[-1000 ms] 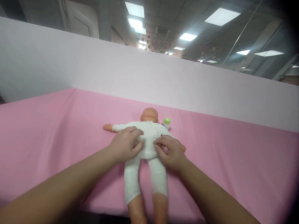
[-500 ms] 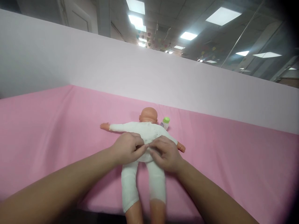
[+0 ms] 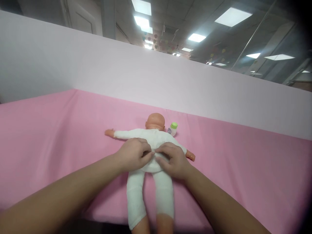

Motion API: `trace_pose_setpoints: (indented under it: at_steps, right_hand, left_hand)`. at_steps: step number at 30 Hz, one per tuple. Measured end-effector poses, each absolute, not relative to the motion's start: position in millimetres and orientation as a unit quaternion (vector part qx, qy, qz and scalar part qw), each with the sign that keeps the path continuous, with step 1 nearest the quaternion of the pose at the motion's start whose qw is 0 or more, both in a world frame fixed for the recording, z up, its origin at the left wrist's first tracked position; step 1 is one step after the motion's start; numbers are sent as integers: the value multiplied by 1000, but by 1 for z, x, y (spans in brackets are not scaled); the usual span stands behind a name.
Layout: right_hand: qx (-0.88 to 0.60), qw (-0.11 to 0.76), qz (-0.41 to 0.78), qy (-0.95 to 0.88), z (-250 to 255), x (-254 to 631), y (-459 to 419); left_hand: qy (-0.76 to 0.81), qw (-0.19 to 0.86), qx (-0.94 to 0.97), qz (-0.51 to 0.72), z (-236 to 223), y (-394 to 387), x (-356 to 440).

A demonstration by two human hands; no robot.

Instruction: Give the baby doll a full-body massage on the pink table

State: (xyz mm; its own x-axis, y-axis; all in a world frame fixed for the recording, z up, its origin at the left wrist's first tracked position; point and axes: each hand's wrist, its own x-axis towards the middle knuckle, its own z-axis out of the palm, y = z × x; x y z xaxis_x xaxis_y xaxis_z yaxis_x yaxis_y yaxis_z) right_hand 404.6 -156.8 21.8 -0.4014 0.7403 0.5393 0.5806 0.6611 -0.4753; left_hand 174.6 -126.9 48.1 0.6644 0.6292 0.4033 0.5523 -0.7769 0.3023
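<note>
A baby doll (image 3: pixel 156 138) in a white cloth suit lies face down, its arms spread and its head away from me. My left hand (image 3: pixel 135 154) rests on the left of its lower back, fingers curled and thumb pointing inward. On the other side, my right hand (image 3: pixel 174 161) has bent fingers, with its thumb a little below the index finger. Both hands appear to pinch the doll's cloth back near the middle, fingertips almost meeting. The pinched material is mostly hidden. A small bottle with a green cap (image 3: pixel 174 125) lies beside the doll's right shoulder.
A pink sheet (image 3: pixel 60 139) covers the surface under the doll, with soft creases on both sides. Behind it stands a white low wall (image 3: pixel 156 78). Glass above the wall shows ceiling lights (image 3: pixel 233 17). The near edge of the surface is under the doll's legs.
The doll has shifted very slightly toward me, and the cloth on its back looks smoother. My hands stay at nearly the same place, with small finger movements.
</note>
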Motion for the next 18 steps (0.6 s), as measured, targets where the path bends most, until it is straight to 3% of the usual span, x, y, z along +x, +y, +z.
trace_pose_setpoints:
  at_steps: [4,12,18]
  right_hand:
    - [-418,423,60,-802,21,405,-156]
    - [-440,325,145,-824,23,403,-154]
    - [-417,384,112,-816,25,409,-154]
  left_hand:
    - [313,36,898,307,47,-126,174]
    - [343,118,904,226,44,-120,176]
    - [345,70,880,318,45,-119,174]
